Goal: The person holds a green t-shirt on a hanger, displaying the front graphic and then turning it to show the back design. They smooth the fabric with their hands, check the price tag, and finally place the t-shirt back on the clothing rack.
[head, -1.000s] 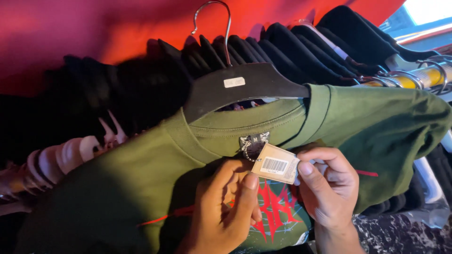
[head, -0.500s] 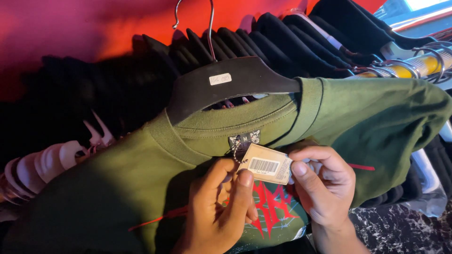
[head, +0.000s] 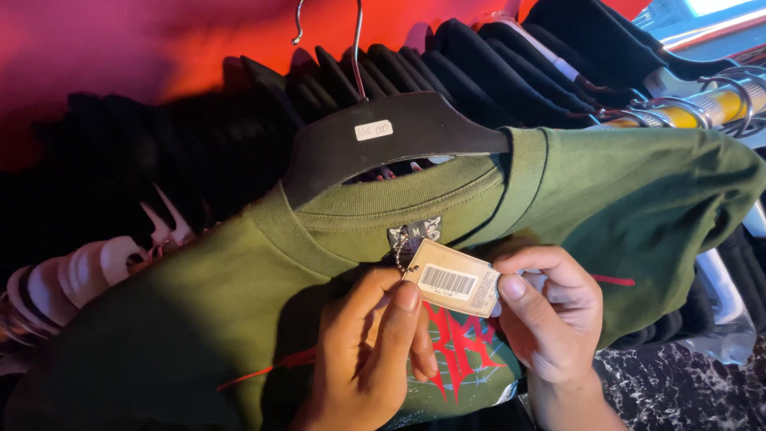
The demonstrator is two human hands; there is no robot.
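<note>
Since a moment ago, hanger and shirt sit higher and nearer in view. Soft and floppy, the olive green T-shirt [head: 558,199] hangs on a stiff black hanger [head: 399,136]. At its collar, the light card price tag [head: 451,279] is pinched at the edges by left hand [head: 375,359] and right hand [head: 550,319]
</note>
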